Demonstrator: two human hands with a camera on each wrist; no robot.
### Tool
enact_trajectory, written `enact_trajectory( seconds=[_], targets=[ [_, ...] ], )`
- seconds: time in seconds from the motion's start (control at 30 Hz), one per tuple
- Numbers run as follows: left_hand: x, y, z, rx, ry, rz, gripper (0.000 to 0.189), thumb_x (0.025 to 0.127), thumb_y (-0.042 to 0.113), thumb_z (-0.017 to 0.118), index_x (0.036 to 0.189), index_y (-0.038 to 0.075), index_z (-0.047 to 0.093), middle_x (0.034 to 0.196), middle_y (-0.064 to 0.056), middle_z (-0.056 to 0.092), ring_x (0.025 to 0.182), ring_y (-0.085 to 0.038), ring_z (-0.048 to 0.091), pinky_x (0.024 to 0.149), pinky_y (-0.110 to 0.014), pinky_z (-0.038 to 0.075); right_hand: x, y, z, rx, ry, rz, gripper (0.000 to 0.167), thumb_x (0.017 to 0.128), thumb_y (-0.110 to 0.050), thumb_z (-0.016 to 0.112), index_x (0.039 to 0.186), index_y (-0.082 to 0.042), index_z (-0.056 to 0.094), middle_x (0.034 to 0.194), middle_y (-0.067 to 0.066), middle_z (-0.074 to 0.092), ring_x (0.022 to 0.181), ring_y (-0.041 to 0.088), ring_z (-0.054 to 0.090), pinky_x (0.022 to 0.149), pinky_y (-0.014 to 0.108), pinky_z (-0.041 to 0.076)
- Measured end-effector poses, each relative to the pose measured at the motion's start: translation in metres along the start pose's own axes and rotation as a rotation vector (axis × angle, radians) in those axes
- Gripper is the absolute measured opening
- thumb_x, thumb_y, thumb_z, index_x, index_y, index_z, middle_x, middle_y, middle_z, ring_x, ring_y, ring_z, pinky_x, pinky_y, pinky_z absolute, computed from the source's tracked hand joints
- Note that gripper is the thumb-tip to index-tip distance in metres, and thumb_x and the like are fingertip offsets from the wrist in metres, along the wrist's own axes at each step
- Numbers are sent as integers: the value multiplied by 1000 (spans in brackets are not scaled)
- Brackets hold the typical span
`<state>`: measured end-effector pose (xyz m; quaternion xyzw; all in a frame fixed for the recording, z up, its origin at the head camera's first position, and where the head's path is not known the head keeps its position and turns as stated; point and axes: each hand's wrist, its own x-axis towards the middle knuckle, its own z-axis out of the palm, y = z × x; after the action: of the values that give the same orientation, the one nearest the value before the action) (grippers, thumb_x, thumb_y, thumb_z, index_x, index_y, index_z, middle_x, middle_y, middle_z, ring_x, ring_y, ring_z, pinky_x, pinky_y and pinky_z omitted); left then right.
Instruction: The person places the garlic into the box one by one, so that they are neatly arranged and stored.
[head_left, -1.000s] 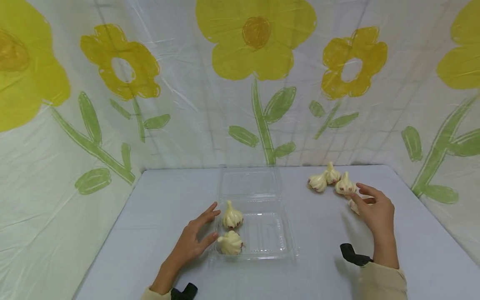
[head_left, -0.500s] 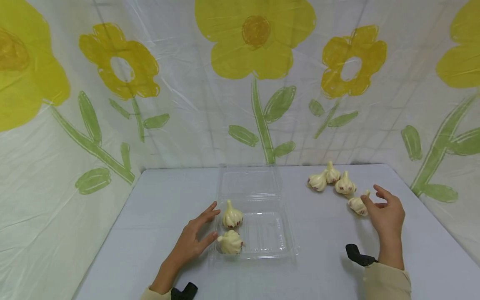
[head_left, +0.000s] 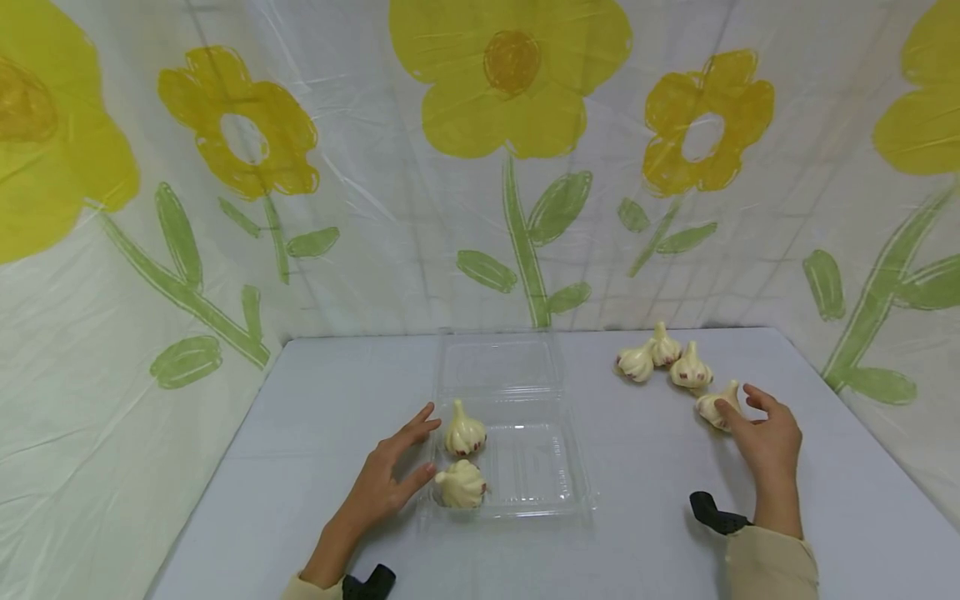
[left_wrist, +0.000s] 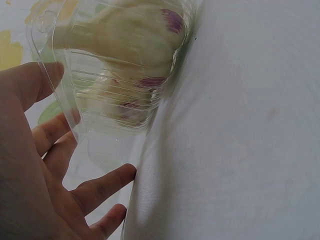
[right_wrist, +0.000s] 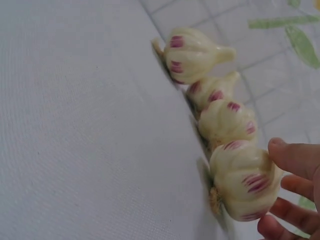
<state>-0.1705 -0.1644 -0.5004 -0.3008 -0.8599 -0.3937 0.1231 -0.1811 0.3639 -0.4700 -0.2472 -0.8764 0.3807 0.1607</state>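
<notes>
On the right of a white table, a person's right hand has its thumb against a pale garlic bulb, the fingers curved beside it (whether they grip it, I cannot tell). Three more bulbs cluster just beyond. The left hand, fingers relaxed and holding nothing, is at the left side of an open clear container, where two bulbs lie inside, along that side.
</notes>
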Motion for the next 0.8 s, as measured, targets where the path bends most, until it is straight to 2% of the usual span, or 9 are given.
enact_trajectory(
  seconds=[0.1, 0.27, 0.33, 0.47, 0.53, 0.8],
  targets=[
    [0, -1, 0, 1, 0, 5, 58, 92, 13, 71, 147, 8, 53, 162, -14, 41, 134, -34, 58, 105, -50, 52, 1, 1, 1, -20, -31, 0, 62, 96, -35, 67, 145, 1, 53, 139, 29, 56, 96, 33, 58, 59, 14, 36],
    [0, -2, 0, 1, 1, 11, 57, 93, 13, 70, 147, 7, 53, 162, -14, 41, 133, -30, 60, 104, -48, 52, 3, 3, 1, -49, -86, 8, 65, 95, -41, 67, 143, 3, 55, 140, 27, 56, 84, 16, 56, 60, 18, 39],
    [0, -2, 0, 0, 0, 8, 58, 93, 13, 71, 147, 8, 53, 162, -14, 41, 136, -31, 57, 106, -48, 52, 3, 4, 2, -52, -110, 3, 67, 95, -42, 67, 144, 3, 54, 142, 27, 55, 86, 17, 57, 62, 19, 40],
    [0, -2, 1, -4, 0, 3, 58, 92, 12, 71, 147, 8, 53, 161, -15, 41, 140, -36, 52, 107, -48, 51, 2, 6, 4, -47, -156, -10, 71, 95, -45, 67, 147, 1, 51, 143, 29, 53, 103, 31, 59, 67, 21, 40],
    [0, -2, 1, -1, 0, 1, 58, 92, 12, 71, 147, 8, 53, 162, -15, 41, 139, -35, 54, 106, -48, 51, 2, 7, 4, -48, -169, -17, 71, 95, -45, 67, 148, -1, 50, 143, 30, 53, 109, 35, 57, 68, 22, 41],
    [0, -1, 0, 5, 3, 7, 58, 92, 12, 71, 147, 8, 53, 162, -13, 41, 136, -29, 57, 104, -48, 52, 1, 6, 4, -36, -201, -24, 72, 95, -48, 67, 150, -5, 50, 143, 28, 54, 98, 22, 58, 64, 19, 43]
  ],
)
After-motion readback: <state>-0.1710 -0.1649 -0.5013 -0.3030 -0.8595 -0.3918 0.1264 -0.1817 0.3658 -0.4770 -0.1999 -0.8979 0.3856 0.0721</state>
